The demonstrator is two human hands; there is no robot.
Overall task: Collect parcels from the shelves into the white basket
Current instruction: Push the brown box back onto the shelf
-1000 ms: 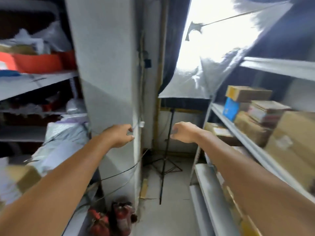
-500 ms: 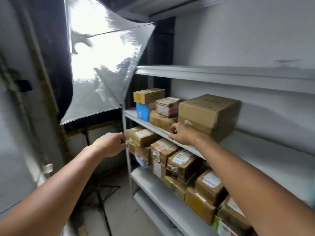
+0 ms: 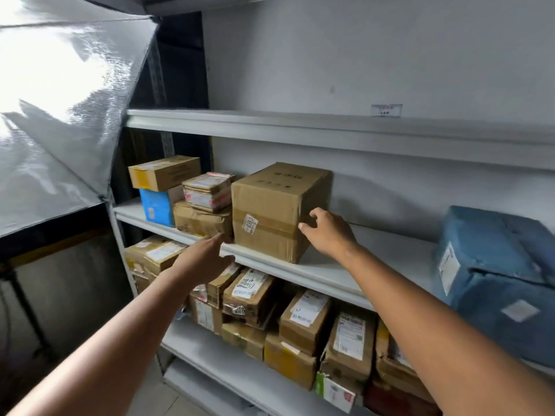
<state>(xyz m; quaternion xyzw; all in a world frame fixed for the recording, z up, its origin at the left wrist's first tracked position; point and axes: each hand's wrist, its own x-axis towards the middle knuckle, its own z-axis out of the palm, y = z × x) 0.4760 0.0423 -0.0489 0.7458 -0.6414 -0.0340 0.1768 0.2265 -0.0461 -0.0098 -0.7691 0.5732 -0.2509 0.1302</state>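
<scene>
Parcels [image 3: 303,319] crowd the lower shelf, and your forearms hide several of them. On the middle shelf [image 3: 330,271] stands the large brown box [image 3: 270,205]. Your right hand [image 3: 329,234] is at its right front corner, fingers loosely curled. The thumb seems to touch the edge, but the hand grips nothing. Your left hand [image 3: 207,259] reaches with straight fingers, holding nothing, in front of the shelf lip near the box's left side. The frame's right edge cuts off the blue parcel [image 3: 495,280]. The labels are too blurred to read.

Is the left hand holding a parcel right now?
No, the left hand is open with straight fingers, reaching toward the shelf edge below the big brown box, and holds nothing.
</scene>
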